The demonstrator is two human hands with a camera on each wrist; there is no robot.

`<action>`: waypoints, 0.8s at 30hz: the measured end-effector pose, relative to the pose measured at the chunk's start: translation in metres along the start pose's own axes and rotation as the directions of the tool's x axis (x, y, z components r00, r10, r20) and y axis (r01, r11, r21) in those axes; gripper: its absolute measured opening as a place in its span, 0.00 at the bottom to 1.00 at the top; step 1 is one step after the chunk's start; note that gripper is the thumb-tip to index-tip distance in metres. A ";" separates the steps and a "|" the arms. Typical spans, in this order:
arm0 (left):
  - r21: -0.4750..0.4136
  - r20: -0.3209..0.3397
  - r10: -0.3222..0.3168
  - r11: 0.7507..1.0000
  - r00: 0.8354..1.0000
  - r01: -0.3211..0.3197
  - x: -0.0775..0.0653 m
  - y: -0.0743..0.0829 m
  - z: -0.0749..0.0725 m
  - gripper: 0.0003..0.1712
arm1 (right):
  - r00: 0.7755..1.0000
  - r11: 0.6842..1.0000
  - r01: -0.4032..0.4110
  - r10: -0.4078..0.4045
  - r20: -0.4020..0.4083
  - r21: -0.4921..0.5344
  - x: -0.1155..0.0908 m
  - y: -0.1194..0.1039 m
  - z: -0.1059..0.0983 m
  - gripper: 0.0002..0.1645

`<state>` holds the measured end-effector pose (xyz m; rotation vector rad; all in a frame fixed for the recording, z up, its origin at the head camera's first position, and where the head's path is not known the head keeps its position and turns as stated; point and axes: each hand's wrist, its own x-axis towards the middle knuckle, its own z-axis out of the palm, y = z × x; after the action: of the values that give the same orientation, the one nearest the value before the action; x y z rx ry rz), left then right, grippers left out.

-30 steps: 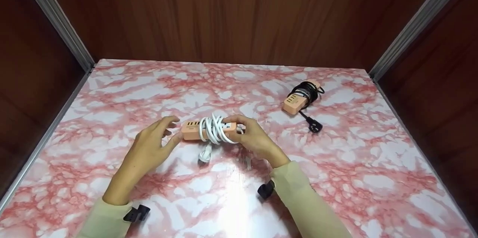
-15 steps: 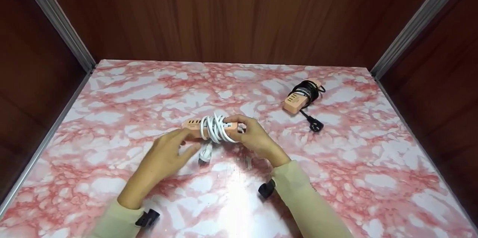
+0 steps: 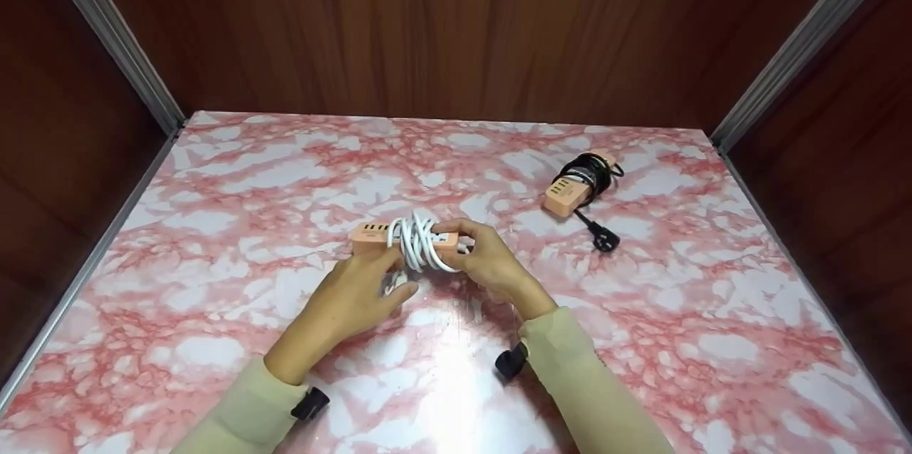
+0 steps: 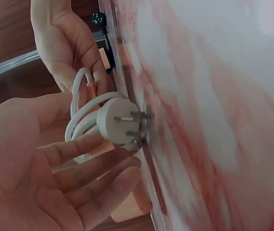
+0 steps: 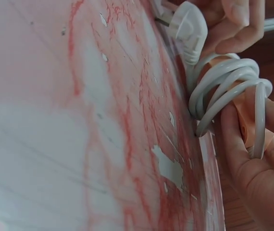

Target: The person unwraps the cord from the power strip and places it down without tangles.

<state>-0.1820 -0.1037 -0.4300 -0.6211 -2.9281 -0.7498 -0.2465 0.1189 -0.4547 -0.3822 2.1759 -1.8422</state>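
Note:
An orange power strip (image 3: 370, 235) with a white cord (image 3: 417, 244) wound round its middle lies across the table in the head view. My right hand (image 3: 491, 265) grips its right end, thumb in front and fingers behind, seen closer in the right wrist view with the wound cord (image 5: 228, 79). My left hand (image 3: 360, 293) is at the near side of the strip, thumb and fingers spread around the white plug (image 4: 115, 120). In the left wrist view the fingers pass behind the plug without closing on it. Its prongs point away from the strip.
A second orange power strip (image 3: 563, 197), wrapped in black cord (image 3: 588, 172), lies at the back right, its black plug (image 3: 604, 236) on the table. Dark wood panels (image 3: 442, 26) enclose the marbled pink-and-white table (image 3: 677, 333) at the back and sides.
My left hand has moved right from the strip's left end to the white plug. My right hand keeps its grip, and the strip has barely shifted.

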 end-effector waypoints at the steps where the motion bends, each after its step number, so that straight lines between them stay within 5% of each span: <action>1: 0.005 -0.001 -0.004 1.000 1.000 0.004 0.001 0.001 0.001 0.20 | 1.000 1.000 -0.001 0.001 0.001 0.007 0.001 0.000 0.000 0.22; 8: 0.050 -0.020 -0.003 0.999 1.000 0.004 0.006 0.005 0.010 0.21 | 1.000 0.999 -0.012 0.012 -0.017 0.040 0.000 -0.002 0.000 0.22; 20: 0.097 -0.083 -0.131 0.986 0.988 0.139 0.013 0.013 0.024 0.34 | 0.998 0.999 0.013 -0.011 -0.066 0.032 0.003 0.005 0.000 0.20; 24: 0.105 -0.086 -0.143 0.983 0.986 0.152 0.015 0.012 0.023 0.31 | 0.997 1.000 0.025 -0.025 -0.068 0.003 0.003 0.007 -0.001 0.20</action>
<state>-0.1898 -0.0776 -0.4429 -0.3598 -2.9426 -0.6022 -0.2501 0.1201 -0.4610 -0.3520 2.2212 -1.8993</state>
